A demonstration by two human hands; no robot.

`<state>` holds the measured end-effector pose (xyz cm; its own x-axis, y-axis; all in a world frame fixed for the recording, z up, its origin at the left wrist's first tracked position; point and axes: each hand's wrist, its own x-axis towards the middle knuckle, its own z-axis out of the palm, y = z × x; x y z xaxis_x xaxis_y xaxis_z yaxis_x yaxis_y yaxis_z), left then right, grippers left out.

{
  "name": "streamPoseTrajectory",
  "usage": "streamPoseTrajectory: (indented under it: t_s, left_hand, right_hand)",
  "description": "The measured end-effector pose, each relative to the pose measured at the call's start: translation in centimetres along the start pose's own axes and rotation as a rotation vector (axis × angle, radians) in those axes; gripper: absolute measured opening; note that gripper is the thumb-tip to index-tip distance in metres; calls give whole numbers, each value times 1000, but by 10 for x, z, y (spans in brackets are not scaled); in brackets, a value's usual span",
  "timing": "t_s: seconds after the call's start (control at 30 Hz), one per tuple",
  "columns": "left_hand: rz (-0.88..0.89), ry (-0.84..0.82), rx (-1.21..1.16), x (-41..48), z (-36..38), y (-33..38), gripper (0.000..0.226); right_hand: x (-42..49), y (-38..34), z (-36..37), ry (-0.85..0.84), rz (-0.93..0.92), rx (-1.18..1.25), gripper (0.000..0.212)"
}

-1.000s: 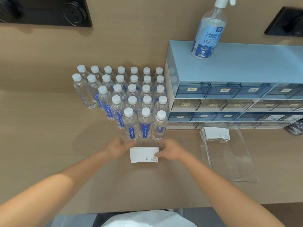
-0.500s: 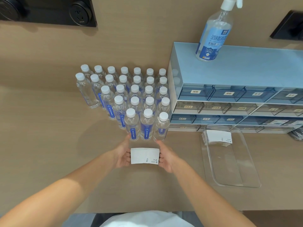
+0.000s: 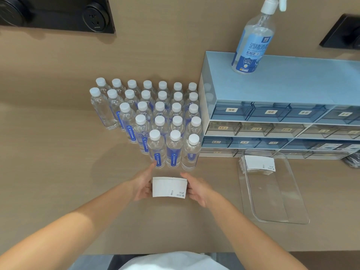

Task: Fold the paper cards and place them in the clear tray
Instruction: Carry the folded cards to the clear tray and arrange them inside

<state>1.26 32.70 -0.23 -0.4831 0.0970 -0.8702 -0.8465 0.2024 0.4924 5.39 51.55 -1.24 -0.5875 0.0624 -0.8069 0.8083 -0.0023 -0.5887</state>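
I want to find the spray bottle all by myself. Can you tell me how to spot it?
Look for the pale blue drawer cabinet against the wall on the right. The tall clear plastic spray bottle stands alone on its flat top, near the left end. Unlike the small white-capped water bottles crowded on the tan table beside the cabinet, it has a white trigger nozzle and a big blue label.

L hand (image 3: pixel 143 185) & R hand (image 3: pixel 196 189) moved off card (image 3: pixel 169 187) top, now gripping ends

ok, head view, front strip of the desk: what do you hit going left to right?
left hand → paper card → right hand → clear tray
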Motion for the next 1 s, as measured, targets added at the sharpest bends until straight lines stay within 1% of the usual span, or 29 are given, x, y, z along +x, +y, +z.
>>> streamPoseTrajectory:
  t_s: [0.03, 0.1, 0.13, 0.17, 0.2, 0.27, 0.3, 0.37, 0.4, 0.47, 0.53, 0.6, 0.67, 0.9, 1.0]
  left_hand:
    - [59, 62, 115, 2, -1, -2, 76]
    - [240, 213, 466, 7, -3, -9, 75]
    - [354, 256, 656, 8, -5, -12, 73]
    - [465, 266, 836, 9, -6, -16, 72]
    - [553, 255, 995, 11, -5, -19, 81]
    - [629, 224, 1250, 18, 3, -28, 103]
    - [648, 234, 1371, 21, 7, -31, 108]
    - [682, 279, 1563, 26, 17, -33, 104]
    - [689, 288, 1619, 28, 20, -32, 99]
    - [690, 297, 1655, 31, 23, -29, 81]
    - [677, 299, 1649, 31, 22, -25, 58]
    - [650, 286, 1654, 29, 22, -21, 48]
    - [635, 277, 1655, 30, 22, -19, 47]
    - [566, 240, 1585, 35, 22, -13, 56]
    - [567, 251, 1578, 38, 20, -15, 56]
  right_hand:
    - [1, 0, -3, 52, -64, -138, 38]
    - [2, 0, -8, 165, -234, -461, 60]
    - [1, 0, -10, 186, -320, -609, 71]
    - [1, 0, -11, 174, -394, -734, 78]
    - [0, 0, -10, 140, -455, -846, 81]
    - [1, 1, -2, 81, -523, -1047, 77]
    - [2, 3, 4, 73, -538, -1141, 79]
    - [6, 7, 17, 78, -560, -1314, 87]
    - [8, 8, 21, 89, -566, -1379, 88]
    - [12, 9, 26, 117, -561, -1433, 79]
    - [15, 8, 26, 148, -547, -1424, 64]
    - [16, 6, 25, 156, -543, -1401, 54]
    - [17, 5, 24, 158, -549, -1387, 50]
    - [25, 0, 22, 144, -529, -1338, 45]
    - [28, 3, 24, 152, -533, -1330, 44]
